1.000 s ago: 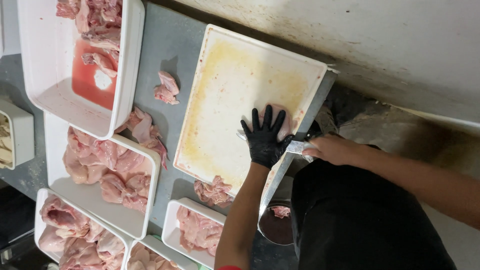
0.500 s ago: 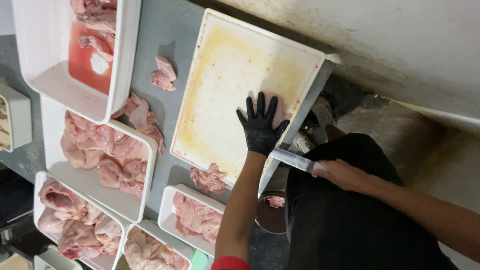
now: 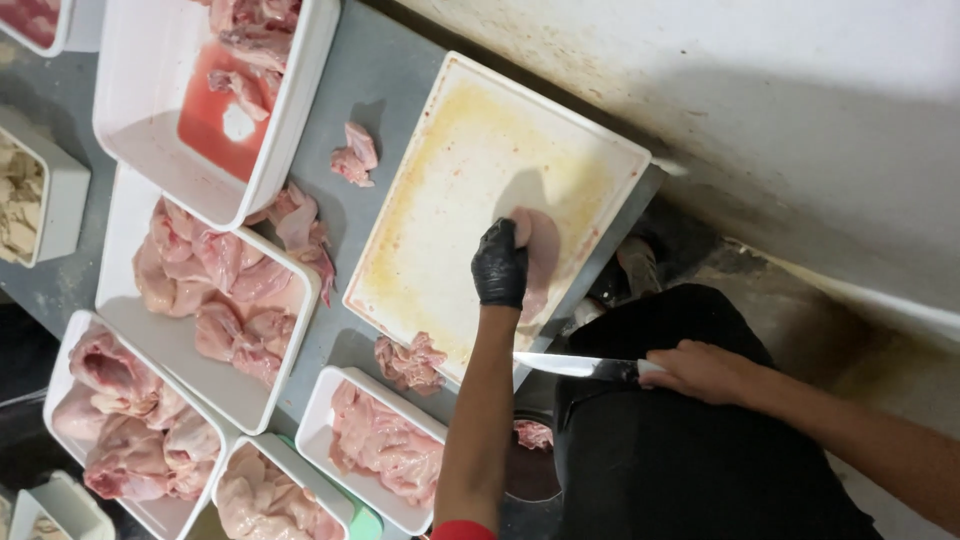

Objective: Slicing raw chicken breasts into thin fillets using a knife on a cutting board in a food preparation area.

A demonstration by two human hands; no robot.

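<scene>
Comparing with half a second ago, the black-gloved left hand (image 3: 499, 263), then spread flat on the bare cutting board (image 3: 450, 180), is now seen closed on a pale piece of raw chicken (image 3: 537, 250) held against the board's near part. The knife (image 3: 575, 366) is gripped in the bare right hand (image 3: 700, 370), fingers wrapped round its handle, off the board's near edge beside the left forearm, blade pointing toward it, well apart from the chicken; white trays of raw chicken (image 3: 230, 300) are ranged to the left.
</scene>
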